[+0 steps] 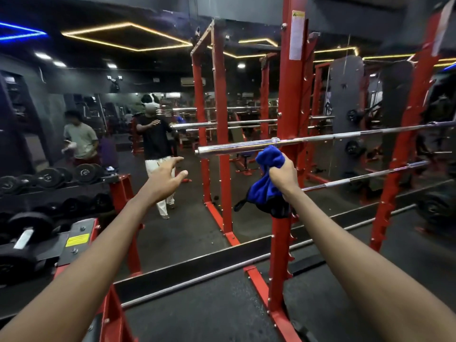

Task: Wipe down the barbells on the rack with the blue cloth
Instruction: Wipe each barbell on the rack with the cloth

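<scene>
Blue cloth point(267, 178) is bunched in my right hand point(282, 175), fingers clenched round it, its top edge just under the chrome sleeve of the upper barbell point(237, 148); I can't tell if it's touching yet. That bar sits across the red rack point(287, 99), sleeve end poking out left of the upright. A lower barbell point(365, 176) sits on the same rack below, and a third bar point(222, 267) lies near floor level. My left hand point(164, 177) is out in front, fingers spread and released, holding nothing, well left of the sleeve end. I judge the task as early: cloth is in hand and at the first bar, but nothing shows any bar wiped, so all three look left to do. A mirror point(123, 119) behind reflects the gym; dumbbells point(49, 176) are racked at left.
</scene>
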Available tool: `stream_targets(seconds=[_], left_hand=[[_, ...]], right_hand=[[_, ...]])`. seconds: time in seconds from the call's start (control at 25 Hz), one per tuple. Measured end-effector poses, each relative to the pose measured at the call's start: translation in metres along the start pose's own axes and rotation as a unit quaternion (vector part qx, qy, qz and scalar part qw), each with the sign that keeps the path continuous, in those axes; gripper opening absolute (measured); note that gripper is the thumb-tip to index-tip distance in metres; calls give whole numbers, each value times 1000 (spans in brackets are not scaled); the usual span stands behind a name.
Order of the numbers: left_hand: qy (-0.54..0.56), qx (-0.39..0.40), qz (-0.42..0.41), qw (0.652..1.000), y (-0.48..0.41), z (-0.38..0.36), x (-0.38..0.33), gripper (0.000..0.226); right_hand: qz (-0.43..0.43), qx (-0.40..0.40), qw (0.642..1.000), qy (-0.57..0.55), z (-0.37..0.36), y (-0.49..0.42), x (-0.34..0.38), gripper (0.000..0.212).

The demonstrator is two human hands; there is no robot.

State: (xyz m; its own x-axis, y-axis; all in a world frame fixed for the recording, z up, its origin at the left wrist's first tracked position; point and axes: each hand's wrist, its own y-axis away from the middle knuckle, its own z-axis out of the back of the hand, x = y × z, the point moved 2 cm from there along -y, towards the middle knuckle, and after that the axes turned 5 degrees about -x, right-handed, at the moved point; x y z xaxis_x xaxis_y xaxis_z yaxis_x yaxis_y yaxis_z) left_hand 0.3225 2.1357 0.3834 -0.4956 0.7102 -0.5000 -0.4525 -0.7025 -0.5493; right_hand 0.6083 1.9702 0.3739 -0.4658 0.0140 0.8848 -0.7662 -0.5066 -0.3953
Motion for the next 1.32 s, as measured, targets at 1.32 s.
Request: stream_targets(seconds=[1.32], left_hand=[[61,-178,-88,978,-245,-205,102,32]], right_hand=[[246,-160,955,-46,-213,-298,-87,42]])
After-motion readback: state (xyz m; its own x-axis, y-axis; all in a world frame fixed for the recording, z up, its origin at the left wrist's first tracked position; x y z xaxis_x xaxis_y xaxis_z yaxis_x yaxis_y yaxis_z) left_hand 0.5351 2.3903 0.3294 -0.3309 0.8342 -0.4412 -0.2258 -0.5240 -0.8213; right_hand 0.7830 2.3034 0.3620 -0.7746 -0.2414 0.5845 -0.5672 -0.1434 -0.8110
